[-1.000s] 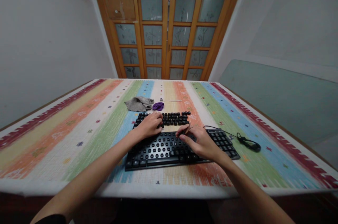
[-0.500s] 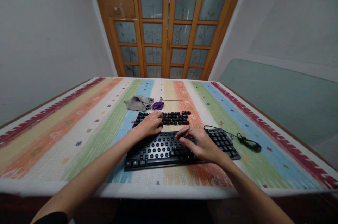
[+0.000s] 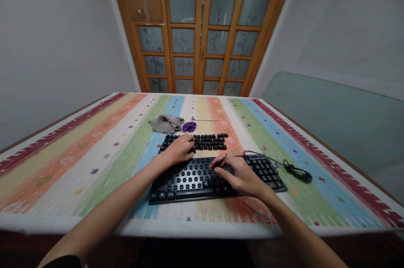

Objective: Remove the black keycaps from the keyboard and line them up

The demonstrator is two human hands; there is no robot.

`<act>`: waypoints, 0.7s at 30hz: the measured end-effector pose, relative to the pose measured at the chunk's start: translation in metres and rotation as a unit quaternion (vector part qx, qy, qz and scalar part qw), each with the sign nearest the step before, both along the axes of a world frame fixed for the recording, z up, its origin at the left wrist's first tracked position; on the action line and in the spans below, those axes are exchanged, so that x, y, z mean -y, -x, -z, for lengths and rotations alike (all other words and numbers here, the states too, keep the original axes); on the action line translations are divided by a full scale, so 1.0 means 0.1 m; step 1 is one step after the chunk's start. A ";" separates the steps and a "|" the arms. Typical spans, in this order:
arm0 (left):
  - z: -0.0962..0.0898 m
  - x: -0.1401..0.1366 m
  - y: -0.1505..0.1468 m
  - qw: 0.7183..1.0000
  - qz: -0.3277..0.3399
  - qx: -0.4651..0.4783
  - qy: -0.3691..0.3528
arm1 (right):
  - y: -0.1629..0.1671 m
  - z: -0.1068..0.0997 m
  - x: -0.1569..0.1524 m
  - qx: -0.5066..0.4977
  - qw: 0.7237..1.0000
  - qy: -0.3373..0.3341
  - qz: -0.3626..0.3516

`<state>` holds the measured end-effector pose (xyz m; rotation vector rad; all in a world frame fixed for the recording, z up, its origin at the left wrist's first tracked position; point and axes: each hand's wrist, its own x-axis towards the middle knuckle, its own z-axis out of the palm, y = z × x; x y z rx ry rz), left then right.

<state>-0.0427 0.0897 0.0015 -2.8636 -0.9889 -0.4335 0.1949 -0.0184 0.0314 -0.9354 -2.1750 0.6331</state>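
Note:
A black keyboard (image 3: 192,193) lies at the table's near side, most of its letter-key caps off and its number pad still capped. Just beyond it, loose black keycaps (image 3: 210,142) stand in rows. My left hand (image 3: 181,149) is over the left part of these rows, its fingers curled down among the caps; what is under the fingertips is hidden. My right hand (image 3: 241,174) hovers over the right-middle of the keyboard, fingers bent round a small thin brown piece (image 3: 224,160), too small to name.
A crumpled grey cloth (image 3: 166,123) and a purple bundle (image 3: 189,127) lie behind the keycaps, with a thin rod (image 3: 205,120) farther back. The coiled keyboard cable (image 3: 298,172) rests at the right. A striped cloth (image 3: 104,167) covers the table.
The fingers of my right hand have shifted slightly left and down over the keyboard, and the brown piece has tilted. My left hand stays nearly where it was.

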 end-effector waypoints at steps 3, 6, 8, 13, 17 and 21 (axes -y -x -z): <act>0.00 0.01 0.00 1.000 -0.001 0.006 0.006 | 0.00 0.01 0.01 -0.004 1.000 0.001 0.002; 0.01 0.01 0.01 1.000 -0.002 0.009 0.011 | 0.00 0.03 0.02 -0.009 1.000 0.003 0.003; 0.01 0.02 0.02 1.000 -0.002 0.010 0.010 | 0.00 0.03 0.03 -0.009 1.000 0.006 0.004; 0.01 0.02 0.05 0.999 -0.001 0.034 0.009 | 0.02 0.05 0.04 0.002 1.000 0.024 0.006; -0.03 0.13 0.10 0.997 0.025 0.073 0.028 | 0.04 0.10 0.06 -0.018 0.999 0.044 0.004; -0.05 0.36 0.17 0.990 0.064 0.104 0.073 | 0.05 0.21 0.08 -0.055 0.997 0.056 0.017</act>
